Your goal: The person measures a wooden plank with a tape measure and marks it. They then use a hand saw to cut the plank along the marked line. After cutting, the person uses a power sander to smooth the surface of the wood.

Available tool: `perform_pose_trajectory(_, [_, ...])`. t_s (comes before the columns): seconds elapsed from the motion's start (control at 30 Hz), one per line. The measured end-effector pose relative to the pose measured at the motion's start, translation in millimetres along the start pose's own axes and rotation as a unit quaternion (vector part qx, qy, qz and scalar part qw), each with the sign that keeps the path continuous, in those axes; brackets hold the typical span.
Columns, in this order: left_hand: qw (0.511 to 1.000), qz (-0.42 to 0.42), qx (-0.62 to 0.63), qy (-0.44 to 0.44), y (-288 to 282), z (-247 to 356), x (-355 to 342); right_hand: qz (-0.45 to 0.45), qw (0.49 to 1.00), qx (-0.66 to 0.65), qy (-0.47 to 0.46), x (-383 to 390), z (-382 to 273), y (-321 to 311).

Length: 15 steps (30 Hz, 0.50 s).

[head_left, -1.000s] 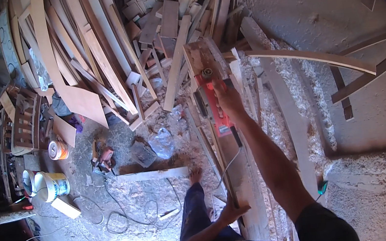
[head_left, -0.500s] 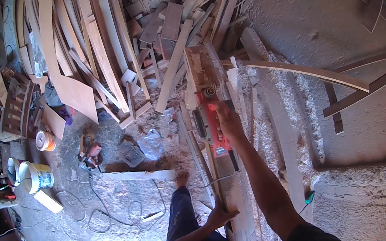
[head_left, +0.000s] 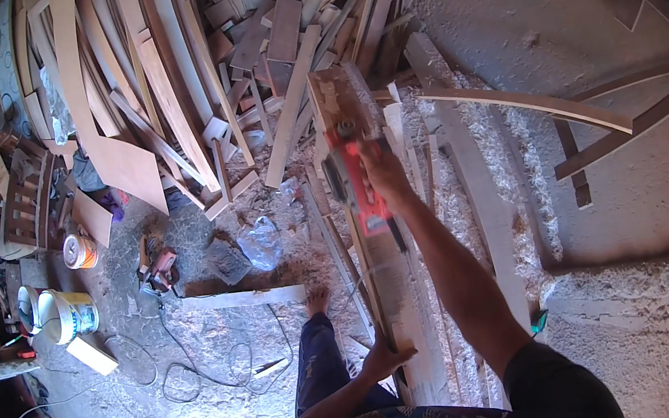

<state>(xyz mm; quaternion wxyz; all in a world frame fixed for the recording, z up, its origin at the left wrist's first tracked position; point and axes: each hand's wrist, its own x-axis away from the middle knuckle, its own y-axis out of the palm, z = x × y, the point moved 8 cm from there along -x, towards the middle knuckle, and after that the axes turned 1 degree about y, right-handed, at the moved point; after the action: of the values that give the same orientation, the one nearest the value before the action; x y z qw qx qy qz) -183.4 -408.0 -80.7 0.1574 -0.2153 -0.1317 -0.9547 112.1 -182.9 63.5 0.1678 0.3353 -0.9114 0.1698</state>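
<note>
A red electric planer [head_left: 358, 184] sits on a long wooden workpiece that runs away from me. My right hand [head_left: 385, 169] is closed around its handle, arm stretched forward, and its dark cord trails back towards me. At the near end of the same length of wood, my left hand [head_left: 383, 359] grips the edge of the wooden board [head_left: 410, 318], thumb over the top and the fingers partly hidden beside it. The far end of the wood [head_left: 340, 93] shows beyond the planer.
Stacked timber [head_left: 161, 71] and offcuts lie at the far side. White buckets [head_left: 74, 316] and another red power tool [head_left: 161, 267] stand on the left, with cords looping over the floor. A curved wooden strip [head_left: 533, 102] and heaped shavings [head_left: 507, 159] lie to the right.
My right hand and the planer have moved farther away along the wood. My left hand keeps its grip near the close end. The whole view has shifted slightly.
</note>
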Motion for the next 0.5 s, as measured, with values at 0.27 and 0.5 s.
perform_pose_trajectory(0.27, [0.995,0.004,0.091,0.025,3.1,-42.5,-12.3,0.022,0.998,0.063,0.005,146.9,86.7,-29.6])
perform_pose_trajectory(0.5, [0.999,-0.023,0.019,-0.035,6.1,-20.2,2.2,0.009,1.000,-0.005,0.015,6.5,8.2,-2.7])
